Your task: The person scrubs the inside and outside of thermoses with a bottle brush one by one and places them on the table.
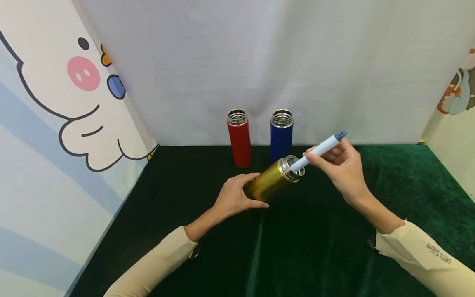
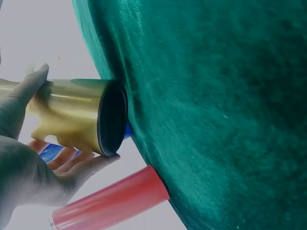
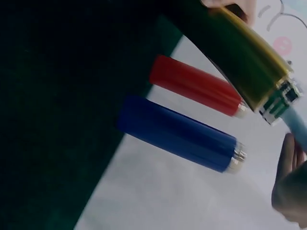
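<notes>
My left hand (image 1: 233,196) grips a gold metal vacuum flask (image 1: 268,182) near its base, thumb on one side and fingers on the other. The flask has no lid and leans with its steel mouth up to the right. In the left wrist view its black base (image 2: 114,117) is raised off the green cloth. With thumb and fingers, my right hand (image 1: 346,171) pinches a light blue handle (image 1: 320,150) with a darker blue end. The handle's lower end goes into the flask mouth, and whatever is inside is hidden.
Behind the gold flask stand a red flask (image 1: 240,144) and a blue flask (image 1: 281,140), both upright and lidless. Dark green cloth (image 1: 315,251) covers the table. A white curtain (image 1: 178,82) hangs along the back edge, and a cartoon-printed sheet (image 1: 48,132) is at the left.
</notes>
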`<state>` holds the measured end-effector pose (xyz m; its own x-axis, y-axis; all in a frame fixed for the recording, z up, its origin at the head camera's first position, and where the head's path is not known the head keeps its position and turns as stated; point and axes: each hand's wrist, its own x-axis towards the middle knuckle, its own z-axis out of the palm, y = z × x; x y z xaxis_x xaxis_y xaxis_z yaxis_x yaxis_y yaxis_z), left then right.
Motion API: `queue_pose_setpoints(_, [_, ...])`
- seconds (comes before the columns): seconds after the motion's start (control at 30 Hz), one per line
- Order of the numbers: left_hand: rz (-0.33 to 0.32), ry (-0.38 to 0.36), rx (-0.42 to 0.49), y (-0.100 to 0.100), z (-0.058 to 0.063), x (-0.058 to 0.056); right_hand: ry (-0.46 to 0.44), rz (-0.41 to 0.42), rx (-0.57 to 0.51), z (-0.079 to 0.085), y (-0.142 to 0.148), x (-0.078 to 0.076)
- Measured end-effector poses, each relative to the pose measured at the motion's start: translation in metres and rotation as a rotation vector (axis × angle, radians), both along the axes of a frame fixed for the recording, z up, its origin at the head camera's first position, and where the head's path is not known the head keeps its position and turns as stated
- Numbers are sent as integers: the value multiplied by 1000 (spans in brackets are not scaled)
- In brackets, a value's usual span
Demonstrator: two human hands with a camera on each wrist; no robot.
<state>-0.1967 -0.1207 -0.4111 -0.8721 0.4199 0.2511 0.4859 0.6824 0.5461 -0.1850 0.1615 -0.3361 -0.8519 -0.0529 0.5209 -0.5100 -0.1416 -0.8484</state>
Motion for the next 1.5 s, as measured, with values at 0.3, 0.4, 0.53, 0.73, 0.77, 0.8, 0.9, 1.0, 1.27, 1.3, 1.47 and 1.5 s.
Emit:
queue_pose_setpoints(0.3, [-25,-43,-37,3,-2,-7,139,54,-140,1,18,-5])
queue_pose_setpoints(0.4, [-14,-62,-83,0,0,-5,143,21,-189,1,20,-4])
queue_pose_setpoints(0.53, [-29,-84,-116,-5,5,-2,81,-42,-152,-9,15,1])
queue_pose_setpoints(0.73, [-67,-92,-78,-9,2,0,-35,30,8,-25,10,2])
queue_pose_setpoints(0.77, [-71,-86,-73,-9,2,0,-24,60,22,-25,10,2])
queue_pose_setpoints(0.8, [-70,-81,-71,-10,3,1,-10,84,31,-24,10,1])
queue_pose_setpoints(0.9, [-42,-45,-107,-12,5,3,64,103,-36,-16,12,1])
queue_pose_setpoints(1.0, [0,-18,-157,-14,9,5,102,49,-166,-6,15,3])
queue_pose_setpoints(1.27, [-40,-14,-180,-13,8,6,35,-127,-264,-12,1,9])
queue_pose_setpoints(1.3, [-41,-16,-179,-13,8,7,20,-127,-228,-16,-1,9])
queue_pose_setpoints(1.47, [-43,-21,-163,-14,8,7,39,36,-41,-34,-8,4])
queue_pose_setpoints(1.5, [-42,-22,-161,-14,8,6,53,72,-27,-35,-8,3])
